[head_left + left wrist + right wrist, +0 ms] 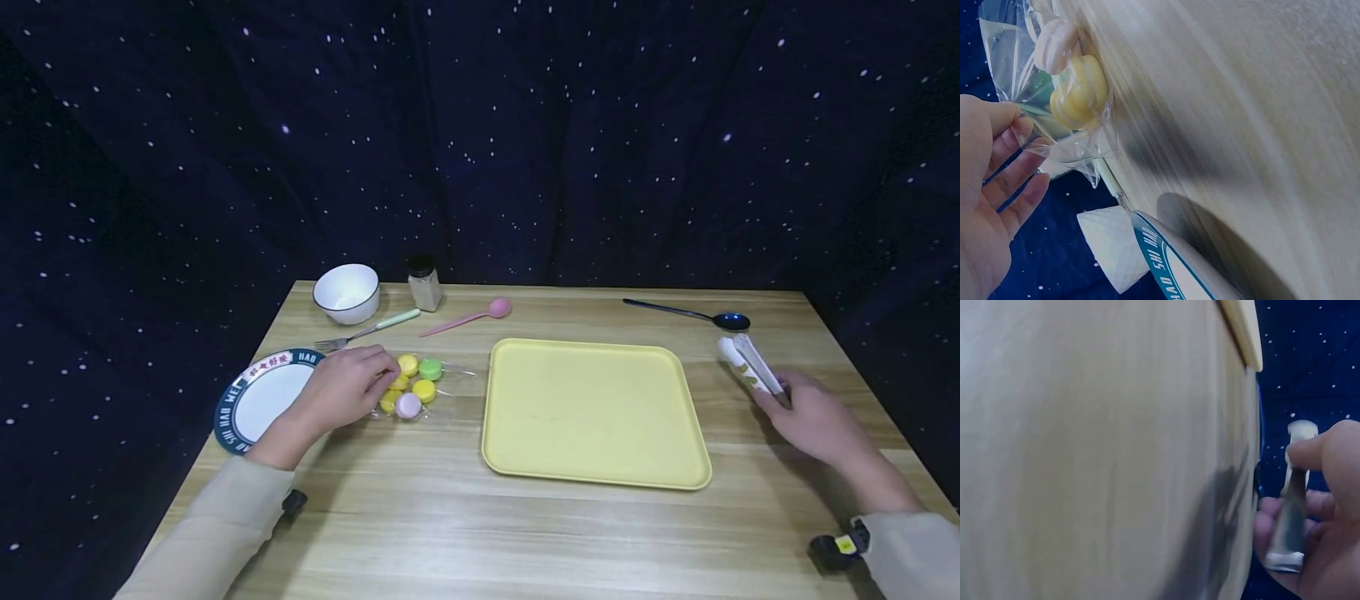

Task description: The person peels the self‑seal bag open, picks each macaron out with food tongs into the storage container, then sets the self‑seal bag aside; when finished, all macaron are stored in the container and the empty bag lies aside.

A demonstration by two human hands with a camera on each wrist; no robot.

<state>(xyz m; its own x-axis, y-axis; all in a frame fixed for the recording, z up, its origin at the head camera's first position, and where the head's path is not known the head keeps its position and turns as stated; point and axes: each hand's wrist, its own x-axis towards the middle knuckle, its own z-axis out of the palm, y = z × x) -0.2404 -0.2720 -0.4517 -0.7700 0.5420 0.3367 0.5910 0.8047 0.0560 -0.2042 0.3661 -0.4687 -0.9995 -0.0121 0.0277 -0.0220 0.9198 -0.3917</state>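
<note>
My left hand pinches the edge of a clear plastic bag of macarons between thumb and fingertips. Yellow, green and pale purple macarons show through the film; in the left wrist view the bag hangs beside the fingers. At the right, my right hand grips a slim white item of two long strips side by side, one printed in green and yellow. The right wrist view shows thumb and fingers about its shiny metallic part; its exact kind I cannot tell.
A yellow tray lies between the hands. Left stands a blue-rimmed plate; behind are a white bowl, a black-lidded jar, a green-handled fork and a pink spoon. A dark blue spoon lies back right.
</note>
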